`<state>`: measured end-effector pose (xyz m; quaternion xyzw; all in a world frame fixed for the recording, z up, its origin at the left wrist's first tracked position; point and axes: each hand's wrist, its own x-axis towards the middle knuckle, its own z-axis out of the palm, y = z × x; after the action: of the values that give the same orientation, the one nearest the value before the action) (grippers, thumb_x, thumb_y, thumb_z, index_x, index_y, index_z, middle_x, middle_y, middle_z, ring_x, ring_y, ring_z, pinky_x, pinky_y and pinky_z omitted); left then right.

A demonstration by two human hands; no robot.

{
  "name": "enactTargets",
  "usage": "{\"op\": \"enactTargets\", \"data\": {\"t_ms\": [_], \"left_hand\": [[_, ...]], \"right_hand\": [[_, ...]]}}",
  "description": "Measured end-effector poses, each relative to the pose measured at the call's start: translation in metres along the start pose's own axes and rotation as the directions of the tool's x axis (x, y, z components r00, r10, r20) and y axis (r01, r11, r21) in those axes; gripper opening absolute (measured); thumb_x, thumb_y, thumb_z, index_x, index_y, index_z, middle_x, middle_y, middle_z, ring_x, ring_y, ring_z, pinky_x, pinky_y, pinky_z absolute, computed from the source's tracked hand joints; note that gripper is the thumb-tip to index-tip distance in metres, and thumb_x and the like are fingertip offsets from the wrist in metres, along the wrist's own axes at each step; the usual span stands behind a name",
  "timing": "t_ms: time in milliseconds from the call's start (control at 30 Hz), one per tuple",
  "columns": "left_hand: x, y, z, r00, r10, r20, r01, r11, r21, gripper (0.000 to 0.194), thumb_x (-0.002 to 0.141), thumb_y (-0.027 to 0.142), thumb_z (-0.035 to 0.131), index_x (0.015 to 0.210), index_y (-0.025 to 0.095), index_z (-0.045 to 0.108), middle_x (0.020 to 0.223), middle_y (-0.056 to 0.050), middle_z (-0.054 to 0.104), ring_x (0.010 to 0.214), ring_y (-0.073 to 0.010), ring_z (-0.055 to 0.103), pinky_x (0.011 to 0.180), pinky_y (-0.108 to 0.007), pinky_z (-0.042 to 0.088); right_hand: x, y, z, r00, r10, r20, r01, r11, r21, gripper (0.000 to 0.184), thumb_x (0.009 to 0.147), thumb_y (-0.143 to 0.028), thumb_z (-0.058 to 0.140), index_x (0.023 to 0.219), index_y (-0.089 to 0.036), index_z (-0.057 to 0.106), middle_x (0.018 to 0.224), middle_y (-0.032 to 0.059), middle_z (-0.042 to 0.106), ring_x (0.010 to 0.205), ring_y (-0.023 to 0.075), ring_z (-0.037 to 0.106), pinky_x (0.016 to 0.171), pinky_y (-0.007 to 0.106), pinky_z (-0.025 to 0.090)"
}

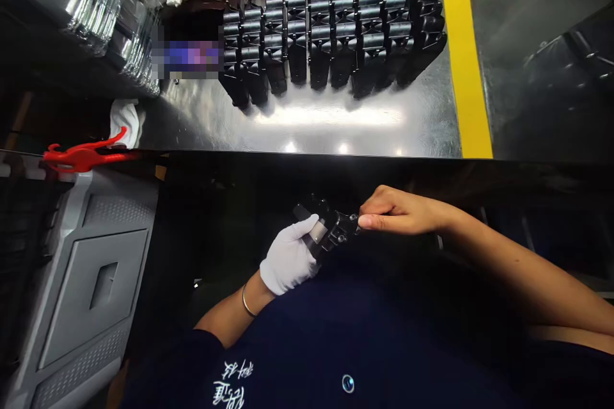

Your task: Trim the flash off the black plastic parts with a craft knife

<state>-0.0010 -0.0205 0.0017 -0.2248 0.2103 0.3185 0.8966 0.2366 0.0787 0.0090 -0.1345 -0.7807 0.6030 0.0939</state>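
My left hand point(289, 259), in a white glove, is closed around a black molded part point(336, 229) with a silvery plate on it and small round fittings at its right end. The thumb presses beside the plate. My bare right hand point(403, 212) has its thumb and bent index finger pinched together at the right tip of that part. Whatever lies between those fingertips is hidden. Both hands are in front of my body, just below the bench edge.
Several rows of stacked black parts point(319, 32) stand on the shiny metal bench point(307, 124). A yellow stripe point(467, 64) runs down its right side. Plastic-wrapped stacks point(91, 6) stand at upper left. A red air blow gun point(86, 154) is by a grey crate point(96, 287).
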Motion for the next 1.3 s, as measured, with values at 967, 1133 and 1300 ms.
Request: {"op": "enactTargets", "data": {"t_ms": [967,1133,1300], "left_hand": [[0.007,0.007,0.001,0.940,0.336,-0.054,-0.338,0.941,-0.028,0.041,0.104,0.023,0.030,0.124,0.028,0.065,0.086,0.000,0.079,0.078,-0.0105,0.075,0.061,-0.015,0.055],[0.002,0.008,0.011,0.935,0.336,-0.109,-0.345,0.935,-0.078,0.045,0.104,0.022,0.025,0.116,0.020,0.069,0.079,-0.002,0.079,0.074,-0.0098,0.075,0.062,-0.013,0.055],[0.002,0.010,0.019,0.922,0.348,-0.169,-0.363,0.930,-0.063,0.045,0.103,0.017,0.024,0.127,0.017,0.063,0.084,-0.004,0.079,0.078,-0.0110,0.075,0.066,-0.015,0.057]], "right_hand": [[0.070,0.009,0.099,0.301,0.380,-0.875,0.145,0.888,0.436,0.048,0.085,-0.065,0.065,0.072,-0.020,0.060,0.052,-0.0038,0.044,0.042,0.0097,0.037,0.036,0.021,0.034],[0.054,0.012,0.085,0.430,0.164,-0.888,0.039,0.979,0.200,0.040,0.097,-0.054,0.055,0.081,-0.019,0.066,0.057,-0.0018,0.049,0.047,0.0118,0.045,0.043,0.023,0.039],[0.038,0.004,0.068,0.580,-0.203,-0.789,-0.004,0.968,-0.252,0.024,0.099,-0.030,0.055,0.087,-0.017,0.070,0.065,0.0027,0.061,0.055,0.0143,0.056,0.052,0.026,0.046]]}}
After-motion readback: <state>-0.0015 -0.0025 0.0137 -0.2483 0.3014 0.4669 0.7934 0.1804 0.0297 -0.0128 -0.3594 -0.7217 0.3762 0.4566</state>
